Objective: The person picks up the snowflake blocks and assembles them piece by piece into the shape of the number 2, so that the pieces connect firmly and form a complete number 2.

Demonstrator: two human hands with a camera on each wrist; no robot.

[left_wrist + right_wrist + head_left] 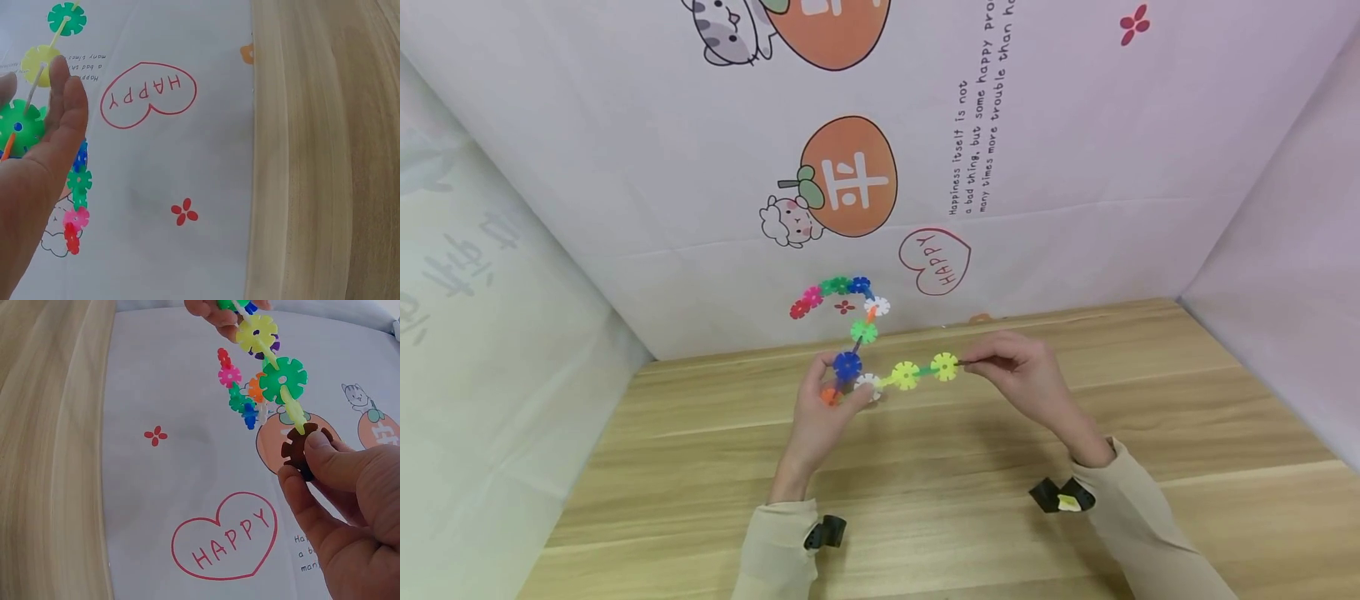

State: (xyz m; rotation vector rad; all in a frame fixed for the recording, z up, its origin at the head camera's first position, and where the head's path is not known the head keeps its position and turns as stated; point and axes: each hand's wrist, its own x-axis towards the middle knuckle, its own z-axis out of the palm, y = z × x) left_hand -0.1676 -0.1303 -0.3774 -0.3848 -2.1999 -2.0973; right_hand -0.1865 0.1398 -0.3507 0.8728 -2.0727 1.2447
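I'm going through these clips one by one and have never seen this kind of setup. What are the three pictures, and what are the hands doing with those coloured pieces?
There is no machine here: a person works with two bare hands and wears three cameras. The wide picture comes from a camera on the head, looking down over a wooden table with a printed cloth backdrop behind it. The other two come from cameras strapped to each wrist, so each shows its own hand up close.

Both hands hold up a chain of plastic snowflake discs slotted together, above the table. The left hand grips the chain's lower end, near the blue, white and orange discs. The right hand pinches a brown disc at the chain's other end, next to a yellow one; the right wrist view shows this best. No loose pieces show on the table.
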